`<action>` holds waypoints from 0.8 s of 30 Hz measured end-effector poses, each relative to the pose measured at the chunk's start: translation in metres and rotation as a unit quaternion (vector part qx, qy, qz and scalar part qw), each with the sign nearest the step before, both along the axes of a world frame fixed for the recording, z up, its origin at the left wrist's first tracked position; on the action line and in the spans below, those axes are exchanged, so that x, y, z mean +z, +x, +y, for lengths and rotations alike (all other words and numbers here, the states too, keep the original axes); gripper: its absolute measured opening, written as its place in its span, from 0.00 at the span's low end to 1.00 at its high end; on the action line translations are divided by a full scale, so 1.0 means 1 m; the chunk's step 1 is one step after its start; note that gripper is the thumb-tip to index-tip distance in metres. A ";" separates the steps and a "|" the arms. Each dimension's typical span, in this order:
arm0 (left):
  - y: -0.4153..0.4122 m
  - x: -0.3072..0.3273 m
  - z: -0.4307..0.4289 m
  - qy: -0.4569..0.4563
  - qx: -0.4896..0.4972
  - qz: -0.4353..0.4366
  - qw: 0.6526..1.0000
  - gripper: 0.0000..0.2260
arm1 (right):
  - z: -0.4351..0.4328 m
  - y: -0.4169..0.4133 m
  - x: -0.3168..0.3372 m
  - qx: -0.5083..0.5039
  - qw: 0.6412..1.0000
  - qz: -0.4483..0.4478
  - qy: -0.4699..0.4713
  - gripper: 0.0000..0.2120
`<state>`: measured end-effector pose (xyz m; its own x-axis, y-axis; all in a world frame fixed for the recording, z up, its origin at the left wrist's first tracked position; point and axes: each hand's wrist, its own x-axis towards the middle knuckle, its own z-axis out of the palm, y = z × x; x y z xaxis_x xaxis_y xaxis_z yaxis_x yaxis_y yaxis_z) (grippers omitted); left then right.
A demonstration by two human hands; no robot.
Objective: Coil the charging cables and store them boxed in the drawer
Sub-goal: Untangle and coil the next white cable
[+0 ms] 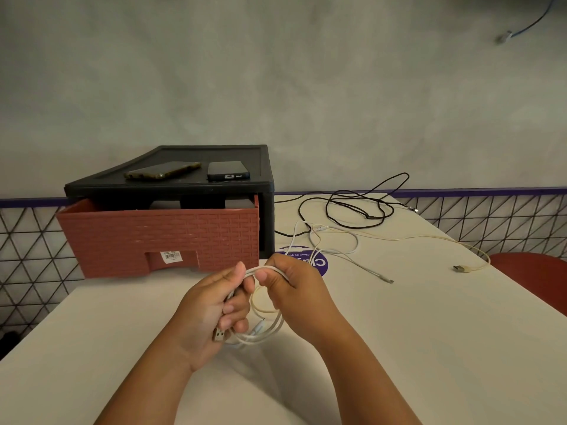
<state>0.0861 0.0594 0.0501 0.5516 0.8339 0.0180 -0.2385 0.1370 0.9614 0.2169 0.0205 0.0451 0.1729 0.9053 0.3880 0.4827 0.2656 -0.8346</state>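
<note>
Over the near table [429, 348], the left hand [211, 311] curls its fingers round a white cable coil [270, 329], with the USB plug [218, 335] poking out below. The right hand [294, 289] pinches the coil's top loop. Bare tabletop lies on both sides. Farther left, the red drawer [159, 240] stands pulled open; a cream cable [429, 239] and a black cable [352, 210] sprawl far right.

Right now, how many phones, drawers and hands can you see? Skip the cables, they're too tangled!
Phones: 2 (gold-edged phone, black phone)
Drawers: 1 (red drawer)
Hands: 2 (left hand, right hand, both holding the white cable)
Total: 5
</note>
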 end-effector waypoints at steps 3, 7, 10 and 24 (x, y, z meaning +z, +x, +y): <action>-0.001 0.001 0.000 -0.017 -0.003 -0.021 1.000 0.13 | -0.001 -0.002 0.001 -0.002 1.000 0.012 0.002 0.16; -0.002 0.000 0.003 -0.045 -0.009 -0.056 0.997 0.13 | -0.002 -0.003 0.002 0.000 1.000 0.027 0.008 0.14; -0.003 0.000 0.005 -0.044 -0.008 -0.059 0.997 0.13 | -0.002 -0.004 0.002 0.001 1.000 0.023 0.016 0.14; -0.011 -0.010 0.022 -0.128 -0.227 -0.307 0.915 0.13 | 0.000 0.001 0.004 -0.057 0.994 0.086 0.028 0.17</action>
